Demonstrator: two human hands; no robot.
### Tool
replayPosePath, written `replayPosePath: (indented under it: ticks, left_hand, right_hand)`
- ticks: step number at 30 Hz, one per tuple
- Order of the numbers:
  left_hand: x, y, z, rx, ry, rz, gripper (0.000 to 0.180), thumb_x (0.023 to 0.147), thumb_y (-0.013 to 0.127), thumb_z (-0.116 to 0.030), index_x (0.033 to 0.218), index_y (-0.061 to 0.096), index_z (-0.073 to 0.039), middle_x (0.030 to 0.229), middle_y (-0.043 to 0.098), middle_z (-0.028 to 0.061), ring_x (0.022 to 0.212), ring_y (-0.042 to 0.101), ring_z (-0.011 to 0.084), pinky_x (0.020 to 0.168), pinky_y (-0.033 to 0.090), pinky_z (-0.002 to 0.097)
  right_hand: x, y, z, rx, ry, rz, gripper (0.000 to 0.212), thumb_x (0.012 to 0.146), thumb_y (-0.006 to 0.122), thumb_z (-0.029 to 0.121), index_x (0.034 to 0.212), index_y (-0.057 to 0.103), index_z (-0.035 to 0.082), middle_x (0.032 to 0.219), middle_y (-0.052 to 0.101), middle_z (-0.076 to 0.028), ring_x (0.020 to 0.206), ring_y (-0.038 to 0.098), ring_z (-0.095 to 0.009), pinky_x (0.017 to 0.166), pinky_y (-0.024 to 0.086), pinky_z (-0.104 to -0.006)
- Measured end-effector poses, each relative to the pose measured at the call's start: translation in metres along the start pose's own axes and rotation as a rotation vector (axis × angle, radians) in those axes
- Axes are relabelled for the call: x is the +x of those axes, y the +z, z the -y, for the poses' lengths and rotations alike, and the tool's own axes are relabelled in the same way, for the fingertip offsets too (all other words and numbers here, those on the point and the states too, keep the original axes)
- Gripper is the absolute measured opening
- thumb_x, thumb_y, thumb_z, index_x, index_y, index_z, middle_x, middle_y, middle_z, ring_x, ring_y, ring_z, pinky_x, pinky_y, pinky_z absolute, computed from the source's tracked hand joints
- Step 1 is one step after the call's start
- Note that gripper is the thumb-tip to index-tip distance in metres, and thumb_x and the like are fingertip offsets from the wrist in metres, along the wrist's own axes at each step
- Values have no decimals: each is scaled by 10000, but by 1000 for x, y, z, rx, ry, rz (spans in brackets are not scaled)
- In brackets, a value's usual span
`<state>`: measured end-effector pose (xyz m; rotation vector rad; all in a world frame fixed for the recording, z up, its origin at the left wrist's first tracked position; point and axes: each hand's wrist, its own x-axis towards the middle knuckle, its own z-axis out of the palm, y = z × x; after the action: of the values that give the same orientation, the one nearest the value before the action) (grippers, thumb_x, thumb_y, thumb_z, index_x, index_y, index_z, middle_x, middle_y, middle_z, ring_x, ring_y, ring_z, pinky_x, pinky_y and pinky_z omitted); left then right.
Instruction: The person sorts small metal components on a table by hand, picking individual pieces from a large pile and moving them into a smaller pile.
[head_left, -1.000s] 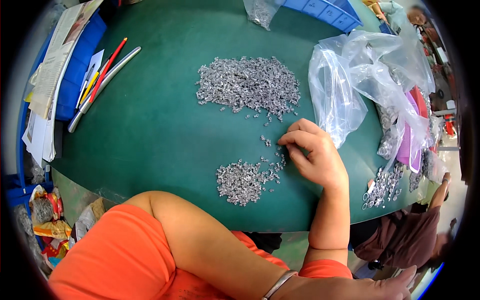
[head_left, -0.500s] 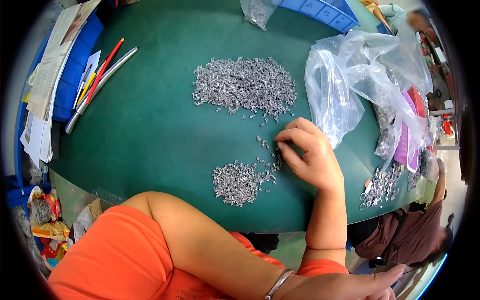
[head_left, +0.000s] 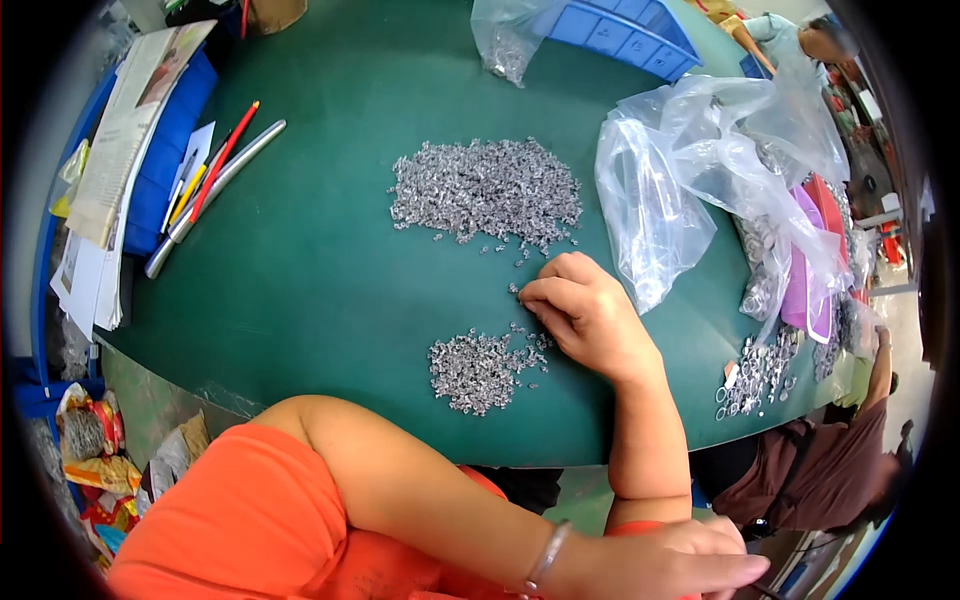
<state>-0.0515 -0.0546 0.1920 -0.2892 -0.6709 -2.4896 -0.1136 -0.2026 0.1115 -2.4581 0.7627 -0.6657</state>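
Tiny clear plastic pieces lie in two piles on the green table, a large pile [head_left: 485,192] farther off and a smaller pile [head_left: 472,373] nearer me. My right hand [head_left: 590,315] is between them, just to their right. Its fingers are bent and pinched together low over the tabletop, beside a few loose pieces [head_left: 514,288]; what they hold, if anything, is hidden. At the lower right, my left hand [head_left: 685,560] is held off the table in front of my body, a silver bangle [head_left: 548,556] on its wrist. Its fingers are curled and its thumb stretches along them; any contents are hidden.
Clear plastic bags [head_left: 655,200] lie right of the large pile. Loose rings and small parts [head_left: 757,380] are scattered at the right edge. A blue bin [head_left: 625,38] stands at the back. Pens [head_left: 225,160] and newspaper [head_left: 140,120] are at left. A person in brown [head_left: 815,465] is at right.
My right hand has moved left, over the spot where loose pieces lay between the piles. My left hand has shifted left and slightly down. The whole view has tilted a little.
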Motion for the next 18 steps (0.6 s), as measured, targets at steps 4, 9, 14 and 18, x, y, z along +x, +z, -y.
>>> replayPosePath:
  ticks: [4, 9, 14, 18]
  left_hand:
    - [-39, -26, -27, 679, -28, -293, 181, 1053, 549, -155, 1041, 635, 4, 1126, 542, 60, 1026, 596, 154, 929, 486, 338]
    - [-108, -77, -106, 1457, 320, -922, 120, 962, 664, -131, 877, 659, -47, 956, 613, 44, 901, 584, 154, 796, 485, 293]
    - [-154, -118, -152, 1806, 261, -1342, 67, 919, 700, -67, 935, 665, -13, 849, 601, 14, 698, 524, 61, 633, 452, 233]
    - [-162, -124, -162, 1808, 164, -1374, 61, 914, 696, -61, 925, 676, -5, 797, 641, 12, 675, 552, 61, 621, 475, 245]
  right_hand:
    - [-11, -7, -7, 74, 28, 10, 148, 785, 726, -7, 920, 719, 54, 870, 620, -90, 851, 626, -308, 750, 533, -403]
    - [-8, -13, -5, 41, 136, 38, 150, 787, 697, -11, 926, 721, 42, 895, 637, -105, 889, 641, -316, 774, 540, -402]
    - [-13, -22, -4, 140, 136, 136, 181, 787, 674, -27, 947, 733, 33, 891, 641, -107, 863, 646, -319, 756, 541, -404]
    - [-8, -18, 1, 125, 141, 112, 196, 786, 673, -36, 957, 737, 35, 894, 643, -109, 866, 646, -318, 748, 534, -407]
